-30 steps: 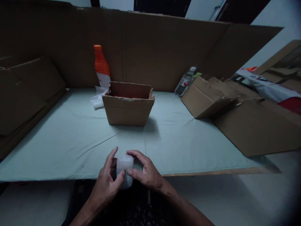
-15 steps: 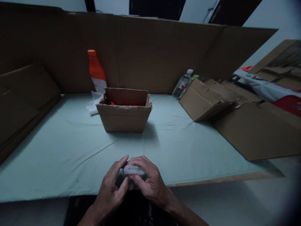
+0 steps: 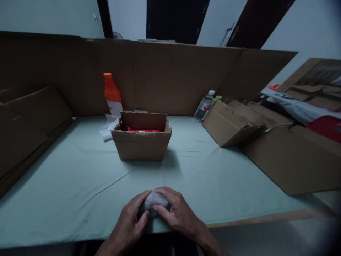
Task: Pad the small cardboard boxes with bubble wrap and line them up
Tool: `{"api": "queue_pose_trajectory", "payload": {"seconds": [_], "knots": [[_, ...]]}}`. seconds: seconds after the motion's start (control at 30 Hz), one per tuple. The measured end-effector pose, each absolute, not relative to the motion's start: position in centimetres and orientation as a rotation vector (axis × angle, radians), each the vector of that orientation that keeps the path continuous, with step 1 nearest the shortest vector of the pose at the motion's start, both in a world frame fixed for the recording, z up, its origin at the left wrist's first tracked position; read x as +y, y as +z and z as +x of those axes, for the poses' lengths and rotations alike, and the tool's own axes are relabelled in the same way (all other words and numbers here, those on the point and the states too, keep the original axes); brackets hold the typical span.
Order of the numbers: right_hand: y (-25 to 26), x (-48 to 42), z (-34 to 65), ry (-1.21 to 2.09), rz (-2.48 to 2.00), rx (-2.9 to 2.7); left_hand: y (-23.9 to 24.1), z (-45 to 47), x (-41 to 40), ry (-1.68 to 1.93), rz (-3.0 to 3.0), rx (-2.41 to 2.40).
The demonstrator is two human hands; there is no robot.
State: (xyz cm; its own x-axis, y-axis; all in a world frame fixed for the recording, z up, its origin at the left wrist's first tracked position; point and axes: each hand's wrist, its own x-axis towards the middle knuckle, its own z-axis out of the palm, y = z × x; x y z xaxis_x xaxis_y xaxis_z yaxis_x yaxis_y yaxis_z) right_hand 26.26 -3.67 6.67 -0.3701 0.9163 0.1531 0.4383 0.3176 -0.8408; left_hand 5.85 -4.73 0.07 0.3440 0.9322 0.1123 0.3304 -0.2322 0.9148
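Observation:
Both of my hands close round a small bundle wrapped in bubble wrap (image 3: 153, 201) at the near edge of the table. My left hand (image 3: 130, 224) cups its left side, fingers curled. My right hand (image 3: 177, 215) covers its right side and top, so most of the bundle is hidden. Beyond them, at the middle of the table, stands a small open cardboard box (image 3: 141, 140) with something red inside.
A pale green cloth covers the table (image 3: 66, 177). An orange bottle (image 3: 112, 94) and a piece of clear wrap (image 3: 108, 128) sit behind the box. A clear water bottle (image 3: 203, 106) lies at the back. Cardboard boxes (image 3: 231, 122) and flat cardboard sheets (image 3: 295, 156) crowd the right; cardboard walls stand behind and left.
My hands have turned the bundle from upright to lying flatter and closed more tightly over it. The camera has tilted up, so the hands sit lower in view.

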Motion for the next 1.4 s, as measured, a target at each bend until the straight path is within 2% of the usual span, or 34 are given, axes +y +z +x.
{"api": "queue_pose_trajectory", "payload": {"seconds": [0.17,0.4,0.5,0.7,0.87,0.93,1.07,1.13,1.3,1.4], "knots": [[5.7,-3.3,27.9,0.897,-1.331,-1.89,2.0,5.5,-3.4,0.994,2.042,1.083],[5.6,-2.2,29.9,0.897,-1.458,-1.891,9.8,3.5,2.2,1.436,2.494,1.381],[5.4,-2.1,30.0,0.913,-1.473,-1.882,11.5,3.7,5.3,1.519,2.585,1.459],[5.0,-1.9,30.0,0.922,-1.479,-1.857,10.0,5.0,8.9,1.348,2.724,1.579],[4.9,-1.9,30.5,0.938,-1.469,-1.842,11.5,4.3,8.7,1.701,2.601,1.604],[4.9,-1.9,30.5,0.956,-1.462,-1.841,12.6,3.9,9.1,1.731,2.626,1.606],[4.9,-1.8,30.2,0.963,-1.454,-1.841,12.7,3.4,10.1,1.423,2.758,1.652],[5.1,-1.9,30.2,0.972,-1.446,-1.839,11.8,3.2,9.8,1.414,2.772,1.634],[7.4,-1.6,31.5,1.039,-1.407,-1.739,9.2,2.3,7.4,1.534,2.762,1.49],[10.2,-0.6,32.9,0.922,-1.331,-1.586,8.5,2.0,6.3,1.525,2.758,1.437]]}}
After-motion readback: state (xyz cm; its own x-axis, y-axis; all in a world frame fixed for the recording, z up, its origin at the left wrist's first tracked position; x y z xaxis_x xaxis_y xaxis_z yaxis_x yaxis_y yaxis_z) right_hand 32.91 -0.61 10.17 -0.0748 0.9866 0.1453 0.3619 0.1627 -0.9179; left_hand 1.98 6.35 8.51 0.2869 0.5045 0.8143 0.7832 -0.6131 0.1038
